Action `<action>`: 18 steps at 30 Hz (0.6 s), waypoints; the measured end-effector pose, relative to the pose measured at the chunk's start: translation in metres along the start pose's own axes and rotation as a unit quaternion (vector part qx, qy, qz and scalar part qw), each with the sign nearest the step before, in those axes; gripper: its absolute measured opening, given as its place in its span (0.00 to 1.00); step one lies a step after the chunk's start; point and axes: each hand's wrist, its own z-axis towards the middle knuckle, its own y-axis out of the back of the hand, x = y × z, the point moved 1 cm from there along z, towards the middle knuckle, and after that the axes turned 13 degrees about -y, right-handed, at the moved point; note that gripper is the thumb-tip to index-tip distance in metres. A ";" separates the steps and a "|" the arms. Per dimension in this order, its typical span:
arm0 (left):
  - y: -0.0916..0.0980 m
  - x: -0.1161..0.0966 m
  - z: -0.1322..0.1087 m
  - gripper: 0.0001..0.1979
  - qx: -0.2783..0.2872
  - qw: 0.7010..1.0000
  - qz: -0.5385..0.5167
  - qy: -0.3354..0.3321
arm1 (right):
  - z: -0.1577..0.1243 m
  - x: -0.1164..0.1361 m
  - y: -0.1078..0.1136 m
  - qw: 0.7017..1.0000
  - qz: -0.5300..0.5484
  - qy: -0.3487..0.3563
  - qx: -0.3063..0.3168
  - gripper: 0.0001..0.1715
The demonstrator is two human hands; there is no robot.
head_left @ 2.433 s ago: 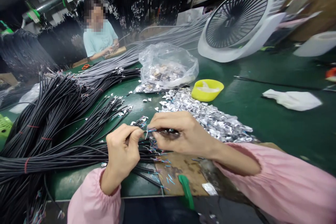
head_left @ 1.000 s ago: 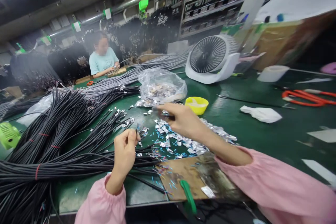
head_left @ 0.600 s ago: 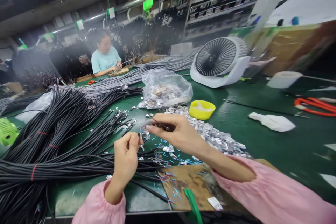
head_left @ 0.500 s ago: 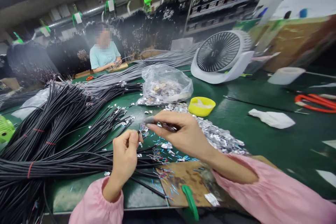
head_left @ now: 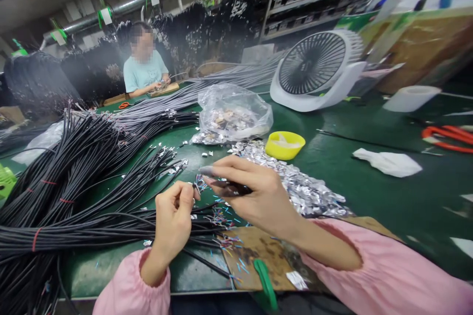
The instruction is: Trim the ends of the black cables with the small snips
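Observation:
My left hand [head_left: 173, 219] is closed around a black cable, and its stripped end [head_left: 195, 187] pokes out past the thumb with thin coloured wires fanned out. Just to the right, my right hand [head_left: 260, 197] grips a small dark tool [head_left: 236, 188], mostly hidden in the palm, so its kind cannot be made out. Grey covers sit on the right fingertips, which are close to the bared wires. Below both hands lies a bundle of black cables [head_left: 121, 229] with coloured wire ends, among blue and white clippings.
A heap of silvery foil scraps [head_left: 314, 189] spreads right of my hands, beside a yellow ring-shaped container [head_left: 284, 146]. Farther back are a plastic bag [head_left: 236, 113] of scraps and a white fan [head_left: 318, 71]. A person [head_left: 144, 71] works across the table. Orange-handled scissors [head_left: 447, 138] lie right.
The view has shifted slightly. My right hand has turned a little, its fingertips moving slightly left by the cable end. My left hand keeps its hold on the cable.

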 end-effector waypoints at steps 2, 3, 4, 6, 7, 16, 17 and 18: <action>0.000 0.000 0.001 0.20 -0.004 1.000 0.002 0.004 | -0.004 0.001 0.000 0.999 -0.027 0.044 0.008 0.13; 0.000 0.000 0.001 0.20 -0.007 1.000 0.002 0.006 | -0.005 0.002 -0.001 0.997 -0.044 0.063 0.011 0.14; 0.000 0.000 0.001 0.20 -0.009 1.000 0.001 0.007 | -0.007 0.003 -0.001 0.995 -0.054 0.077 0.016 0.15; 0.000 -0.001 0.002 0.20 -0.009 1.000 -0.004 0.008 | -0.009 0.005 -0.001 0.996 -0.041 0.077 0.031 0.14; 0.000 -0.001 0.002 0.20 -0.008 1.000 -0.007 0.007 | -0.009 0.005 -0.002 0.997 -0.024 0.061 0.033 0.13; -0.001 0.001 -0.001 0.20 0.000 0.999 -0.033 0.020 | 0.003 0.001 -0.004 0.972 0.082 -0.200 0.089 0.12; -0.002 0.002 -0.001 0.20 0.004 0.999 -0.036 0.023 | 0.003 0.001 -0.004 0.969 0.087 -0.208 0.099 0.13; -0.002 0.002 -0.001 0.20 0.009 0.999 -0.039 0.023 | 0.004 0.001 -0.005 0.969 0.090 -0.207 0.103 0.14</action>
